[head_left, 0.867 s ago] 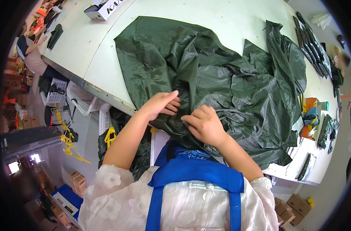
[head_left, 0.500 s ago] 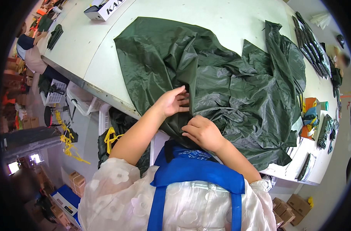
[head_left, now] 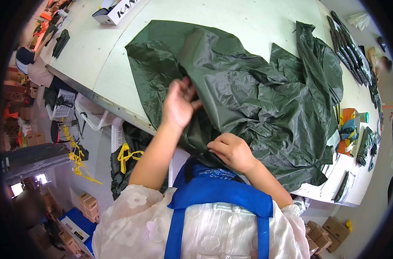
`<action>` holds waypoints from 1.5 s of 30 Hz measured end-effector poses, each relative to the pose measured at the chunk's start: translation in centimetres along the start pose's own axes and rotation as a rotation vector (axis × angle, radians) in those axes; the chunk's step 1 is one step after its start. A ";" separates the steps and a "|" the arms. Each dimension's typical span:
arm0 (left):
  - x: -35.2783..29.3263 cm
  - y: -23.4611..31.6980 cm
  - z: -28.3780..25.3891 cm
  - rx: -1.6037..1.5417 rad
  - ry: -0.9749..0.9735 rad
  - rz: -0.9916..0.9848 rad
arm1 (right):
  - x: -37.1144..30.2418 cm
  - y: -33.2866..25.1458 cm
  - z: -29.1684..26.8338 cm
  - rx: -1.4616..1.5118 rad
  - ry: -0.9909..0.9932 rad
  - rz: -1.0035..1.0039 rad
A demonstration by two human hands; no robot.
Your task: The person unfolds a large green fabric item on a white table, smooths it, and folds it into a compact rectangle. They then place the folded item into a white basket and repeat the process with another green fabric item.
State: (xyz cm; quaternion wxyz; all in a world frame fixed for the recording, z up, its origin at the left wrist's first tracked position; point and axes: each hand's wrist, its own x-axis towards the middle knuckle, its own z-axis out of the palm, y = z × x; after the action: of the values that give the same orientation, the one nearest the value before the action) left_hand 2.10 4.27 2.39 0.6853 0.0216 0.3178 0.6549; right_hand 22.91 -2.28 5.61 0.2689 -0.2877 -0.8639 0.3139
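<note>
A large, crumpled dark green garment [head_left: 265,103] of thin shiny fabric, like rainwear, lies over the white table [head_left: 248,21] and hangs past its near edge toward my apron. My left hand [head_left: 178,103] is in the opening beside a raised fold of it. Its fingers are apart and partly blurred, with the thumb near the fold. Lower and to the right, my right hand [head_left: 233,151] is closed, fingertips pinching the garment near the table's front edge. A sleeve-like strip [head_left: 306,56] of the same green stretches to the far right.
Flat dark packs [head_left: 345,52] line the table's right side, near an orange box [head_left: 346,129] of bits. A white carton [head_left: 116,13] stands at the back. White baskets [head_left: 91,112] and yellow straps [head_left: 128,157] are at the lower left. Another person [head_left: 30,64] works at far left.
My left hand has moved up and left, and the fold beside it has lifted and spread over. My right hand stays almost in place, still pinching the fabric.
</note>
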 end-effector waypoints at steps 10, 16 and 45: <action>-1.3 -0.7 -2.6 0.039 0.002 -0.376 | -0.4 0.6 -0.6 0.087 0.013 0.146; -6.5 -1.3 -2.9 -0.002 0.004 -0.551 | 0.0 0.3 -0.5 -0.012 0.066 0.193; -8.3 -4.9 -4.6 0.904 -0.256 -0.098 | -0.8 5.3 -3.6 0.110 -0.074 0.149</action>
State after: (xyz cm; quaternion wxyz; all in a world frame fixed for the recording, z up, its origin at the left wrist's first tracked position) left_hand 4.80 -5.74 -0.15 0.6708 0.3833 0.4848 0.4099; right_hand 27.50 1.90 4.05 0.2280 -0.3241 -0.8311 0.3903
